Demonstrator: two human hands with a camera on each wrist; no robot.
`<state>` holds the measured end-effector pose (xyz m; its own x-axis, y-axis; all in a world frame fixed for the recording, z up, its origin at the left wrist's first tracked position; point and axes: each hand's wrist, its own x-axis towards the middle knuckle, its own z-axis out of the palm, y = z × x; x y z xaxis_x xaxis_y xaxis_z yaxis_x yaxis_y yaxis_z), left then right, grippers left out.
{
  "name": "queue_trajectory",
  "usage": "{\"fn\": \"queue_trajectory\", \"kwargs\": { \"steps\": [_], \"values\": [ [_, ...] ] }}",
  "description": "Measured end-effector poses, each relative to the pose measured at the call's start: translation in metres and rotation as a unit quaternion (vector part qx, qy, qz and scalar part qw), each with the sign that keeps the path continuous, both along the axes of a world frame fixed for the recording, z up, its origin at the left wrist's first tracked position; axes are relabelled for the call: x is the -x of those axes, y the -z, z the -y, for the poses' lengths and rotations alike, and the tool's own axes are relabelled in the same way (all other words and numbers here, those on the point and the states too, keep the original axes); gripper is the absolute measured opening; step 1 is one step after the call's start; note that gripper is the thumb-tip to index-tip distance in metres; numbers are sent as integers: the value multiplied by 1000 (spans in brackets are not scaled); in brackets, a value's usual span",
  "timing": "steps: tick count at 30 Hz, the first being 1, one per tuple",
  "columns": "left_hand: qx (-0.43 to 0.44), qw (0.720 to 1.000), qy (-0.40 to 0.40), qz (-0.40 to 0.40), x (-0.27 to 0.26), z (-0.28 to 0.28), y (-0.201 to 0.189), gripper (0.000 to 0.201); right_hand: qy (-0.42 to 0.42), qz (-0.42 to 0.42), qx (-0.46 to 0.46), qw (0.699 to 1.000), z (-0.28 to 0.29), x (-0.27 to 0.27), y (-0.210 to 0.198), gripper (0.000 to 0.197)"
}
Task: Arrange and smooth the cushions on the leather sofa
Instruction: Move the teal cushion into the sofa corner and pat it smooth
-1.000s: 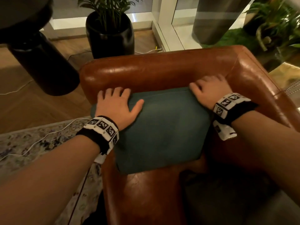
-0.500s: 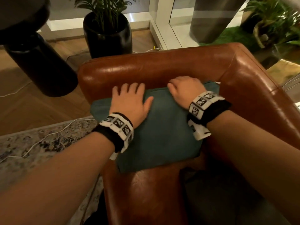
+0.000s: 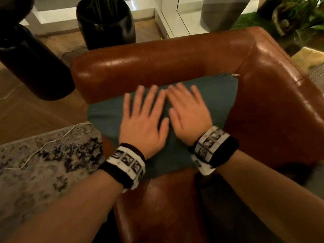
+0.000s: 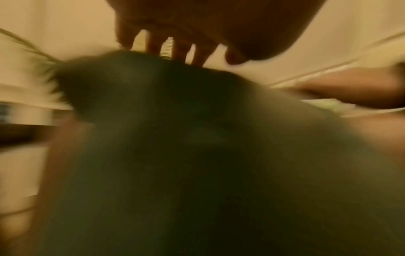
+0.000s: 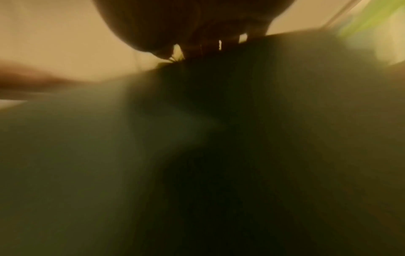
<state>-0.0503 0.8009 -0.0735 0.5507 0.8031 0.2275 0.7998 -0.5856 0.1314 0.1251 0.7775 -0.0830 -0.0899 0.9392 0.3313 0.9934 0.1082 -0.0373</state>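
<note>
A teal cushion lies in the corner of the brown leather sofa, leaning against its armrest, zip pull at the top right corner. My left hand and right hand lie flat side by side on the cushion's middle, fingers straight and spread, pressing on the fabric. Both hands are motion-blurred. In the left wrist view the left hand's fingers reach over the cushion. The right wrist view is dark and blurred, filled by the cushion.
A black planter with a green plant stands on the wood floor behind the armrest. A large dark round object stands at left. A patterned rug with a white cable lies left of the sofa. More plants stand at far right.
Both hands slid inward from the cushion's top corners to its middle and now lie flat side by side. The right hand's fingers went from curled over the top edge to straight.
</note>
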Motion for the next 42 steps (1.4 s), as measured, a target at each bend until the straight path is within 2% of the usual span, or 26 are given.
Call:
{"fn": "queue_trajectory", "kwargs": {
  "steps": [1, 3, 6, 8, 10, 11, 12, 15, 16, 18, 20, 22, 23, 25, 26, 27, 28, 30, 32, 34, 36, 38, 39, 40, 41, 42],
  "values": [
    [3, 999, 37, -19, -4, 8, 10, 63, -37, 30, 14, 999, 10, 12, 12, 56],
    [-11, 997, 41, -59, 8, -5, 29, 61, -31, 55, 19, 998, 18, -5, 31, 56],
    [-25, 997, -8, -68, 38, -34, 33, 60, 53, 51, 10, 997, 25, -62, 50, 57],
    [-11, 998, -16, -62, 48, -42, 27, 60, 140, 19, 1, 990, 35, -95, 58, 59],
    [-1, 998, -36, -57, 40, -34, 22, 61, 245, -55, -25, 968, 43, -95, 56, 62],
    [3, 998, -48, -51, 33, -26, 19, 61, 264, -79, -47, 960, 43, -83, 51, 63],
    [5, 998, -49, -46, 25, -18, 17, 63, 240, -88, -71, 964, 42, -63, 48, 63],
    [-13, 998, 13, -64, 8, -8, 19, 64, 51, -49, -83, 994, 36, 6, 52, 59],
    [-14, 997, 19, -76, 9, -12, 21, 63, 38, -42, -75, 996, 38, 16, 60, 58],
    [-1, 997, 4, -80, 14, -23, 25, 62, 110, -81, -68, 988, 46, 11, 84, 59],
    [12, 996, -6, -86, 15, -28, 26, 62, 219, -152, -65, 962, 60, -1, 111, 60],
    [25, 996, -5, -90, 13, -24, 23, 62, 318, -242, -61, 915, 80, -2, 135, 59],
    [35, 995, -6, -92, 12, -23, 22, 62, 372, -313, -64, 872, 87, -2, 143, 60],
    [58, 994, -15, -97, 9, -18, 13, 62, 470, -467, -63, 747, 94, -6, 151, 62],
    [68, 993, -22, -94, 6, -16, 6, 62, 496, -515, -59, 697, 93, -11, 150, 62],
    [74, 993, -31, -84, -1, -14, -1, 64, 497, -531, -65, 683, 87, -17, 143, 61],
    [71, 994, -34, -71, -12, -13, -9, 65, 479, -525, -93, 698, 77, -21, 128, 61],
    [48, 997, -16, -54, -41, -14, -19, 71, 408, -489, -164, 754, 47, -29, 83, 61],
    [57, 995, 3, -76, -69, -23, -19, 76, 349, -455, -200, 795, 17, -38, 47, 57],
    [102, 988, -11, -112, -81, -39, -14, 80, 342, -460, -183, 799, 5, -50, 47, 52],
    [125, 984, -15, -130, -78, -48, -9, 79, 377, -508, -105, 768, 23, -58, 76, 48],
    [129, 983, -5, -132, -74, -48, -10, 76, 428, -580, 17, 693, 60, -58, 105, 50],
    [134, 982, -1, -130, -74, -46, -11, 74, 446, -611, 82, 648, 78, -57, 110, 53],
    [139, 982, 1, -130, -74, -45, -13, 72, 458, -625, 132, 619, 89, -59, 107, 56],
    [144, 981, 0, -129, -75, -44, -14, 71, 468, -620, 151, 611, 91, -64, 100, 58],
    [147, 981, 0, -128, -75, -44, -15, 70, 469, -606, 138, 627, 86, -70, 89, 58]
  ]
}}
